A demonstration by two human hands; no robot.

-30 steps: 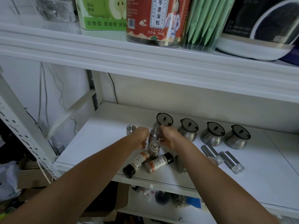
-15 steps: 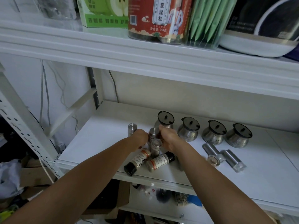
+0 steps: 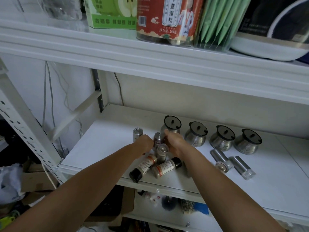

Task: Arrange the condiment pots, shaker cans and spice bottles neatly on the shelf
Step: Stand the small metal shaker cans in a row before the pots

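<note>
Shaker cans (image 3: 239, 165) flat beside upright condiment pots (image 3: 222, 140)

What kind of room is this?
Probably a pantry or storeroom: white metal shelving holds a red food tin above, steel condiment pots stand in a row, and cardboard boxes sit below.

left hand (image 3: 145, 143), right hand (image 3: 175, 143) grips hidden, red tin (image 3: 164, 20) cropped

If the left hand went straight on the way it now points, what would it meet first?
Most likely the upright shaker can just ahead of the left hand, with the leftmost condiment pot behind it; depth is unclear.
</note>
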